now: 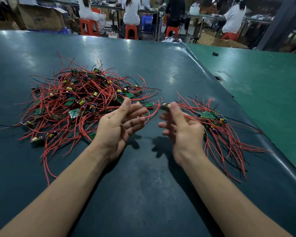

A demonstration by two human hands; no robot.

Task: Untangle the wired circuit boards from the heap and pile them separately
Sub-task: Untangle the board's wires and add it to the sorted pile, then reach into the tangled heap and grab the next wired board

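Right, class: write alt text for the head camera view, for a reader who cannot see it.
A person's right hand pinches a small wired circuit board between a large tangled heap of red-wired green boards and a smaller sorted pile. The left hand is open, palm up, above the dark green table mat.

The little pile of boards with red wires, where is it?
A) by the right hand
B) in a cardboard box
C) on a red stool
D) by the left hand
A: the small sorted pile lies on the dark table just beyond the right hand, while the big tangled heap sits across from it, past the left hand.
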